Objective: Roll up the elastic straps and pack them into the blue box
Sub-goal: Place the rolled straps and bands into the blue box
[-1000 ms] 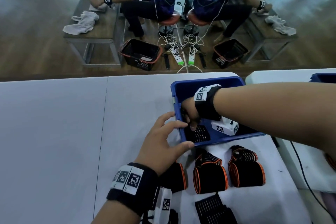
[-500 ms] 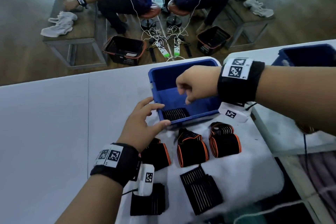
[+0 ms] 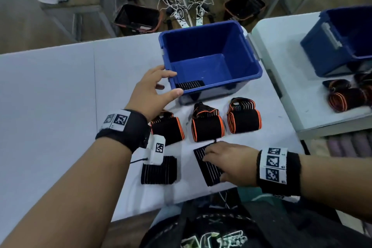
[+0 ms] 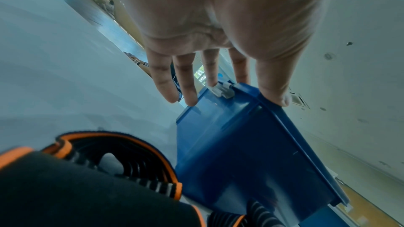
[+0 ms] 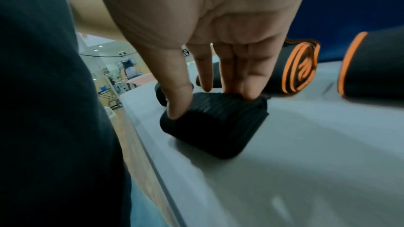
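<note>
Lower centre of the frame, the right hand (image 3: 231, 162) pinches a black rolled strap (image 3: 209, 168). The left hand (image 3: 150, 91), fingers spread, touches the blue box (image 3: 251, 62). The wristband (image 3: 273, 164) markers carry no readable writing.

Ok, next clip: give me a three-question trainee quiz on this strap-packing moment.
1. True or false: the open blue plastic box already holds one black rolled strap.
2. How many orange-edged black rolled straps lie on the white table in front of the box?
3. The right hand touches: A) a black ribbed strap; B) the box; C) nothing.

Key: 1 true; 2 three; 3 A.
</note>
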